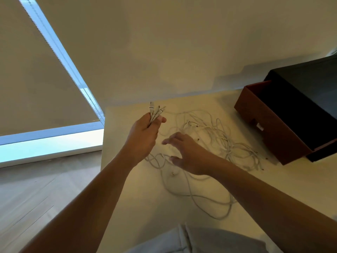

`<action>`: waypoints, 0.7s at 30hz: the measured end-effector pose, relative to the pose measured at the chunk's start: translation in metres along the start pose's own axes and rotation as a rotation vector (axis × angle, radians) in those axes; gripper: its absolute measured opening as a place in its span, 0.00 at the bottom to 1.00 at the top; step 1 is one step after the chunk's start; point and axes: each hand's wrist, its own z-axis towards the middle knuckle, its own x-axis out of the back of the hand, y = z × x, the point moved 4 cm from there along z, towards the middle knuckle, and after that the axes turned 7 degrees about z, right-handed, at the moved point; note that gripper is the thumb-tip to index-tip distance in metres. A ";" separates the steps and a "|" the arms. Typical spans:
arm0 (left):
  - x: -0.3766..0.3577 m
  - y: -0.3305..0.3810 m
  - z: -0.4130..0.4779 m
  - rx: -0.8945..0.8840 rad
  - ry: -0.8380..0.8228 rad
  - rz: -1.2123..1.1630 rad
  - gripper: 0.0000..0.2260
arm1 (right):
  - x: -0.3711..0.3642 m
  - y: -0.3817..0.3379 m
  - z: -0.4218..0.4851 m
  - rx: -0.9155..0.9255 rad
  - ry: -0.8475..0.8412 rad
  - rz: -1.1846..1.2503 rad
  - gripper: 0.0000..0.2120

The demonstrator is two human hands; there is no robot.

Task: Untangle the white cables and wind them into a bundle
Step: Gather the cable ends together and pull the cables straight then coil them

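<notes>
Several white cables lie tangled in loose loops across the pale table. My left hand is raised above the table's far left part and grips three cable ends, whose plugs stick up out of the fist. My right hand hovers low over the tangle with its fingers spread and slightly blurred, holding nothing. A small white plug lies on the table just below that hand. More loops trail toward me under my right forearm.
A brown open box with a dark inside stands at the table's right, against a black box. The white wall runs behind the table. Left of the table are a wooden floor and a window with a blind. Grey cloth lies at the near edge.
</notes>
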 end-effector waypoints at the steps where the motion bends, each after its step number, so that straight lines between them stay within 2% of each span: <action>1: 0.000 0.002 -0.002 -0.015 -0.009 -0.003 0.10 | -0.006 -0.004 0.002 0.015 -0.044 0.014 0.24; 6: 0.000 0.006 -0.007 -0.007 -0.048 -0.076 0.14 | -0.032 -0.017 0.007 0.053 -0.190 0.060 0.26; 11: 0.004 0.010 -0.010 -0.004 -0.062 -0.160 0.17 | -0.045 -0.022 0.008 0.051 -0.205 0.056 0.14; 21: 0.037 0.014 -0.001 0.022 0.097 -0.281 0.19 | -0.039 0.018 0.001 -0.102 -0.266 -0.044 0.11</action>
